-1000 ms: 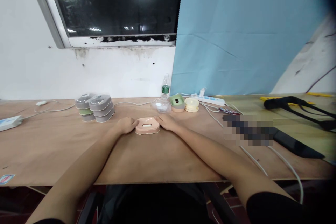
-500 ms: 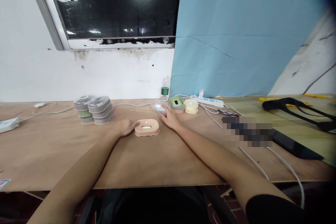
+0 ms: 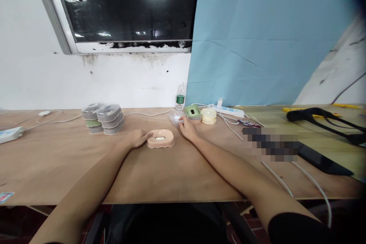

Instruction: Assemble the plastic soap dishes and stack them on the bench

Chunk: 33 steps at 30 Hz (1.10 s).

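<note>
A pink soap box base point(image 3: 164, 144) with an oval slot lies on the table in front of me. My left hand point(image 3: 138, 137) grips its left edge with the fingers closed there. Beyond the box, my right hand point(image 3: 188, 129) is closed on the right side of a clear lid point(image 3: 173, 117), which shows a pale patch in the middle. Part of the lid is hidden by the fingers. Just right of it sits a green soap box base point(image 3: 192, 113) on top of a pink one. Pale yellow bases point(image 3: 208, 116) are stacked beside them.
Grey and green lidded soap boxes point(image 3: 110, 116) stand in two stacks at the left. A water bottle point(image 3: 180, 97) stands by the wall. Power strips point(image 3: 233, 112) and white cables lie at both sides. Black straps point(image 3: 317, 116) and a dark flat object point(image 3: 323, 158) are at the right.
My right hand has moved slightly right, and its fingers have curled from lying over the clear lid to holding its edge. The left hand and the pink base stay in place.
</note>
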{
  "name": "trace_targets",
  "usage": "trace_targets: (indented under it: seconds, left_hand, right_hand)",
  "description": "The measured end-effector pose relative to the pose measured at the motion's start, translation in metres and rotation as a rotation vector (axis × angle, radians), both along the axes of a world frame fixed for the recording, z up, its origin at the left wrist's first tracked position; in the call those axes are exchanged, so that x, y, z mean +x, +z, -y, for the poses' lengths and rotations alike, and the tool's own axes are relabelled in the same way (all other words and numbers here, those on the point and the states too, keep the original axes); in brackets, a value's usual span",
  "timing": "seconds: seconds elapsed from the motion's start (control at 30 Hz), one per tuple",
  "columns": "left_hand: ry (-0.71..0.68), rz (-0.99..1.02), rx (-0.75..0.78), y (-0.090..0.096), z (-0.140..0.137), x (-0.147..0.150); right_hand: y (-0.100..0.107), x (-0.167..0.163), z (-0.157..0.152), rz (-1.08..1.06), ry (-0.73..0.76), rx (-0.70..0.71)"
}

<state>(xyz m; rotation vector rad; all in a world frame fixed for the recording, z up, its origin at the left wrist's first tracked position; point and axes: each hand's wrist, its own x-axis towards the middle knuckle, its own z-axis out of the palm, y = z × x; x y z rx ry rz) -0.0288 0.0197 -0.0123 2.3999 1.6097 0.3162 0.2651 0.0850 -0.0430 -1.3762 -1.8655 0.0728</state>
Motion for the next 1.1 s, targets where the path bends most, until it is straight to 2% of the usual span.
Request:
trace_targets:
  seconds: [0.27, 0.43, 0.53, 0.63, 0.73, 0.83, 0.97, 1.1]
  left_hand:
    - [-0.037, 0.034, 0.017, 0.001, 0.002, 0.001]
    - [-0.022, 0.028, 0.047, -0.001, -0.001, 0.0]
    - [0.06, 0.066, 0.193, -0.002, -0.001, 0.0]
    - [0.075, 0.23, 0.406, 0.0, 0.003, 0.001]
    - [-0.021, 0.327, 0.605, 0.004, 0.008, 0.003]
    - [-0.171, 0.279, 0.743, 0.007, 0.013, 0.007]
    - [-0.264, 0.247, 0.823, 0.009, 0.016, 0.014]
    - [-0.191, 0.226, 0.763, 0.011, 0.016, 0.013]
  right_hand:
    - [0.004, 0.0, 0.007, -0.07, -0.002, 0.112]
    - [0.005, -0.002, 0.016, -0.047, 0.109, 0.203]
    - [0.005, -0.006, 0.024, 0.01, 0.175, 0.232]
    - [0.007, -0.009, 0.032, 0.081, 0.277, 0.274]
    - [0.011, -0.01, 0.037, 0.105, 0.365, 0.304]
    - [0.013, -0.008, 0.039, 0.07, 0.396, 0.322]
    - [0.016, -0.009, 0.042, -0.017, 0.412, 0.304]
    - [0.018, -0.023, 0.051, -0.21, 0.359, 0.197]
